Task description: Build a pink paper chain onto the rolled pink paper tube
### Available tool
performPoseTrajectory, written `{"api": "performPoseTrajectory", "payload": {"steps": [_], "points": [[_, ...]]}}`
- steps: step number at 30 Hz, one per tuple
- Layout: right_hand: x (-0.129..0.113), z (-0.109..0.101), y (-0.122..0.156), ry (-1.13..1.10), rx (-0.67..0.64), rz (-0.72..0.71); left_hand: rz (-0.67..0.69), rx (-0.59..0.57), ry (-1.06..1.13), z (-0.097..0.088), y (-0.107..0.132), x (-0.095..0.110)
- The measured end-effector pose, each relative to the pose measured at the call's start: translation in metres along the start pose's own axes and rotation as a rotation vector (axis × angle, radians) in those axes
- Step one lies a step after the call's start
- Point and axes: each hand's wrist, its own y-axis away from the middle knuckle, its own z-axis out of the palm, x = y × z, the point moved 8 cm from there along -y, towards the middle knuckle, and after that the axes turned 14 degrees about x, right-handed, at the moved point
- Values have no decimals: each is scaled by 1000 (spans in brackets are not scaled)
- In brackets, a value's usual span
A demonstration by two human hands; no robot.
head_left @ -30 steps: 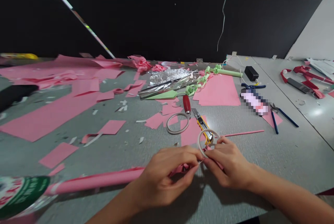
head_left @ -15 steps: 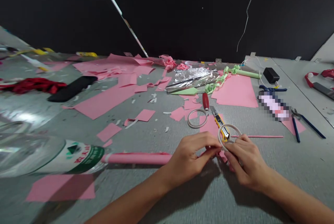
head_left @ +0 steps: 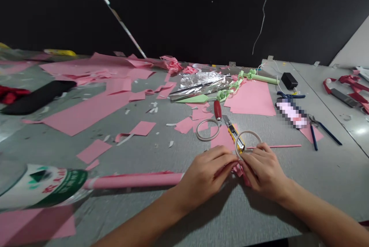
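My left hand (head_left: 206,176) and my right hand (head_left: 261,170) meet at the near middle of the grey table (head_left: 161,216). Both pinch a small pink paper piece (head_left: 239,170) at the end of a long rolled pink tube (head_left: 135,180) that runs off to the left. My right hand also holds a white tape ring (head_left: 248,143), which stands up above its fingers. A yellow utility knife (head_left: 233,131) lies just beyond the hands.
A plastic bottle with a green label (head_left: 43,183) lies at the near left. Pink paper sheets (head_left: 249,99) and scraps cover the table. A second tape ring (head_left: 208,130), a red-handled tool (head_left: 216,109), foil (head_left: 201,82), blue pliers (head_left: 324,133) and a black box (head_left: 289,80) lie further back.
The view swung left and partly back. Both hands stayed together on the pink piece, and the tape ring stayed in the right hand.
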Motion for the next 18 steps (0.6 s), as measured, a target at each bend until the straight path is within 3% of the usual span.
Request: {"api": "performPoseTrajectory", "payload": {"steps": [8,18], "points": [[-1,3,-1,37,-3,-38,96,14,-42,-1,-4,4],[4,7,3,-2,-52,31,125,52,-122,-4,-3,3]]}}
